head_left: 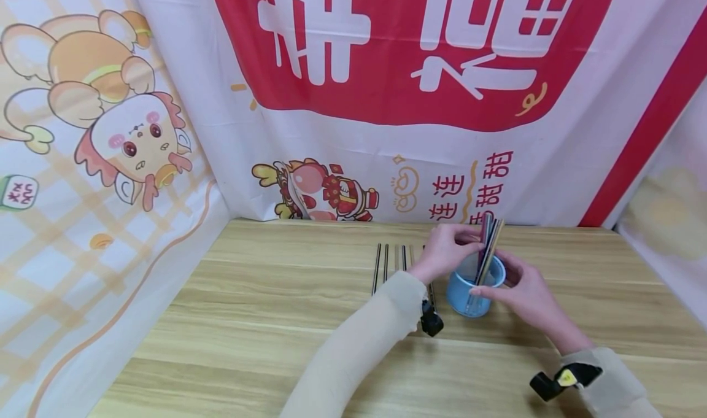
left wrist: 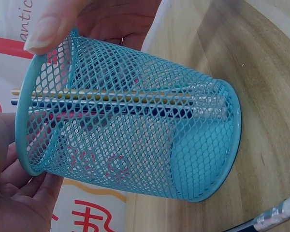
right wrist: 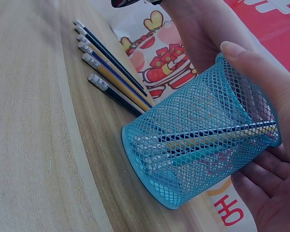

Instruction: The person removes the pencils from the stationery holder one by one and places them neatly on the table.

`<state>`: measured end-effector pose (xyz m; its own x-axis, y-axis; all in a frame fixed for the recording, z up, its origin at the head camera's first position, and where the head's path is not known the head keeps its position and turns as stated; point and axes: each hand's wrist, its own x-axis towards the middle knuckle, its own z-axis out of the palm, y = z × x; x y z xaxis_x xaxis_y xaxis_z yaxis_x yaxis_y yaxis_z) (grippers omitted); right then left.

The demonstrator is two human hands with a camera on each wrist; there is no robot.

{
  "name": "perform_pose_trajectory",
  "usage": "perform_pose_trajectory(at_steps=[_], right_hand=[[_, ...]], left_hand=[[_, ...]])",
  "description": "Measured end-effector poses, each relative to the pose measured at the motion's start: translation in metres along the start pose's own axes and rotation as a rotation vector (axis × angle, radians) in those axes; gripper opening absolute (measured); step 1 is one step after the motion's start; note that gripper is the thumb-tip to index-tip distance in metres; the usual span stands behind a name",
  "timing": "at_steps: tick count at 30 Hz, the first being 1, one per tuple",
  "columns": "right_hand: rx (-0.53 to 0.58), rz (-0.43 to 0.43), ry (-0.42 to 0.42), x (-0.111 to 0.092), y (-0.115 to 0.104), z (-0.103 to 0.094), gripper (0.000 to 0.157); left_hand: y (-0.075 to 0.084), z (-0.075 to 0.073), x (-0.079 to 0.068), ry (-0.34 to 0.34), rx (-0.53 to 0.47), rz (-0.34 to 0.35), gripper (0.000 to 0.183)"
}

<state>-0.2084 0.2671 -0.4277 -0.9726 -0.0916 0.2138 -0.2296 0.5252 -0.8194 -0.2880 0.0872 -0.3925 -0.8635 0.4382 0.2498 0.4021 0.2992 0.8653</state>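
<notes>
Cup: the blue mesh cup [head_left: 460,299] is standing about upright on the table [head_left: 265,295], just to the right of the loose pencils
Pencils in cup: a small bunch [head_left: 489,255] is leaning inside, tops poking above the rim [left wrist: 21,137]; the left wrist view is showing gold and dark blue ones through the mesh
Loose pencils: several [head_left: 377,267] are lying side by side on the table
Left hand: it [head_left: 444,246] is bending in at the pencil tops, thumb and finger close together; whether it is pinching one or only touching, I cannot tell
Right hand: it [head_left: 527,290] is gripping the cup, thumb at the near side of the rim and fingers curving round the far side
Step at the cup: the left hand seems to be placing or sorting pencils while the right is steadying
Next move: it is probably calling for a clean release by the left fingers, without tipping the cup, and a reach toward the loose pencils
Behind the sleeve: the left sleeve [head_left: 353,344] and hand are covering parts of the loose pencils, so a sure count is escaping me
Through the mesh: the weave and overlapping are making the bunch hard to count
</notes>
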Motion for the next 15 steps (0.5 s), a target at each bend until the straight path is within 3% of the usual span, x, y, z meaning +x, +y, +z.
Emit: perform_pose_trajectory(at_steps=[15], right_hand=[[0.012, -0.003, -0.005, 0.0005, -0.0012, 0.0002, 0.09]], left_hand=[[-0.0009, -0.0009, 0.002, 0.039, -0.022, 0.011, 0.024]])
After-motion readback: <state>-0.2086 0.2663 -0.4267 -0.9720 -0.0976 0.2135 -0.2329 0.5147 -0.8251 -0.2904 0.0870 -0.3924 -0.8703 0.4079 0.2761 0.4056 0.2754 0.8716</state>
